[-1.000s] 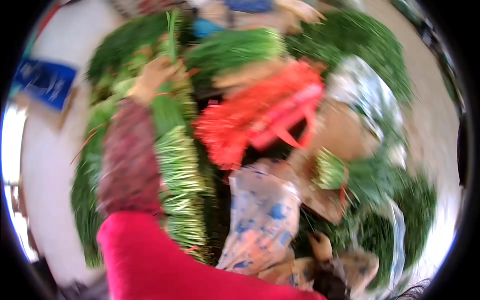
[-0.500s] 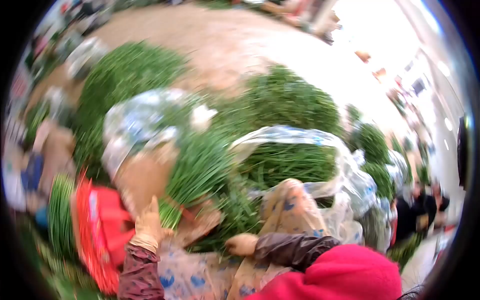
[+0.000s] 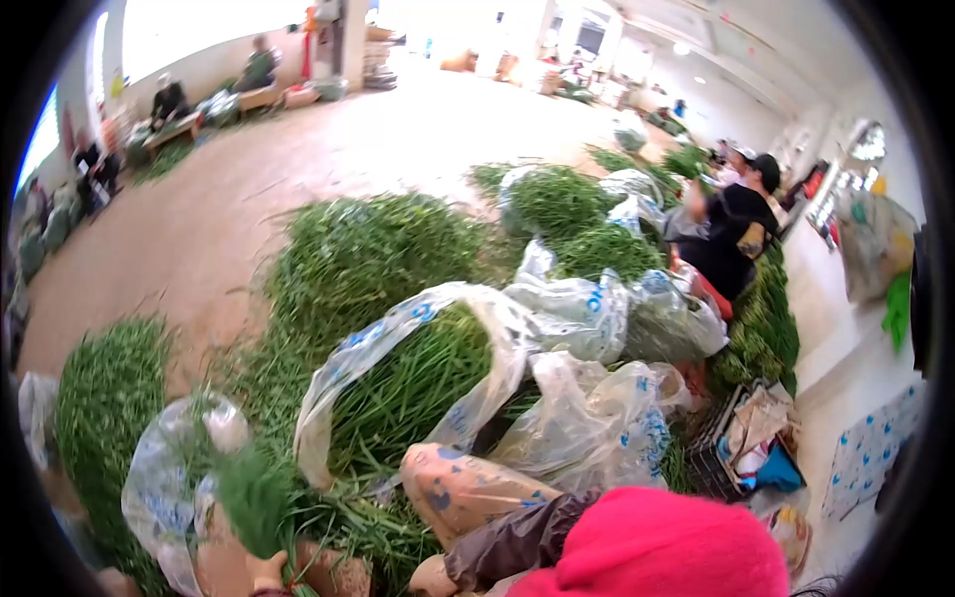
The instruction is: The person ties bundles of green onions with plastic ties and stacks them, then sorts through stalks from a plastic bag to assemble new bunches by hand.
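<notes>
At the bottom edge, my left hand [image 3: 267, 569] is closed round the lower end of a bunch of long thin green stalks [image 3: 249, 497], whose blurred tops fan upward. My right hand [image 3: 435, 577] lies low, partly cut off by the frame, with its fingers curled under; what they hold, if anything, is hidden. Just above it, a patterned cover [image 3: 468, 488] lies over my knee. Loose greens [image 3: 383, 527] are heaped between my hands. Beyond them stands a clear plastic bag [image 3: 323, 398], its mouth wide around more long green leaves [image 3: 418, 378].
Behind the bag rises a large heap of greens [image 3: 368, 259], with another heap [image 3: 109, 408] at left. Filled plastic bags [image 3: 572, 308] stand to the right, near a person in black [image 3: 731, 234]. A dark crate [image 3: 721, 448] holds paper scraps. Other people sit along the far walls.
The view has swung rightward and up, so my hands now sit lower in it. The bunch by my left hand has risen upright in its grasp. The red bundle of ties has left view.
</notes>
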Motion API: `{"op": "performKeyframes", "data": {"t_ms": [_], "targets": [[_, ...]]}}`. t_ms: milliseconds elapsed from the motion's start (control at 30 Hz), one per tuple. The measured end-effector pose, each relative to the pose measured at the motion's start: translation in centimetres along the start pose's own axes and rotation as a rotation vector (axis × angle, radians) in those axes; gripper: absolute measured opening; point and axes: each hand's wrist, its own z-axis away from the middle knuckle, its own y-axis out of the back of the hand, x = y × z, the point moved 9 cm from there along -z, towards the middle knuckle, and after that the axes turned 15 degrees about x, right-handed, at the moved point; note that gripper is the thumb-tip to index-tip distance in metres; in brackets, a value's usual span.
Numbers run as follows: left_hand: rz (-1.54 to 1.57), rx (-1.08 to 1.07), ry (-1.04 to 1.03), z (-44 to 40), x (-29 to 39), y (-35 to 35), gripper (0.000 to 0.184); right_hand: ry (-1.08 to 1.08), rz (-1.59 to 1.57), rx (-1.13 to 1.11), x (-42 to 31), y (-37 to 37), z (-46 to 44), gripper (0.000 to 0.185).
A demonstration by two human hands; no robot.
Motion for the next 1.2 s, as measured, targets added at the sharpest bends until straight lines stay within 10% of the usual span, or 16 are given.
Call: {"op": "performKeyframes", "data": {"t_ms": [33,67,267,600,800,1033,1133,1200], "targets": [[0.370,-0.181,0.372,0.4,-2.4,-2.1,0.079,0.028,-0.064,-0.003,-0.1,0.5,-0.6,0.025],[0.223,0.078,0.433,5.4,10.6,4.4,0.063,0.062,-0.086,0.150,-0.2,2.3,-0.8,0.021],[0.147,0.103,0.203,8.4,23.4,8.4,0.062,-0.074,-0.390,0.062,2.2,6.0,0.1,0.020],[0.134,0.264,0.018,11.9,30.3,12.9,0.061,-0.037,0.030,-0.161,3.6,1.9,1.5,0.026],[-0.014,0.769,-0.047,15.6,25.4,28.8,0.060,-0.020,0.165,-0.081,2.8,4.0,1.8,0.028],[-0.959,1.388,0.319,44.8,13.8,56.4,0.059,-0.109,0.196,0.028,0.2,4.7,4.7,0.028],[-0.521,1.355,0.555,49.4,6.3,58.3,0.097,-0.057,0.165,0.133,-0.4,5.5,6.2,0.028],[-0.334,1.352,0.787,50.6,4.5,57.3,0.089,-0.175,0.189,0.119,1.3,5.5,6.0,0.030]]}}
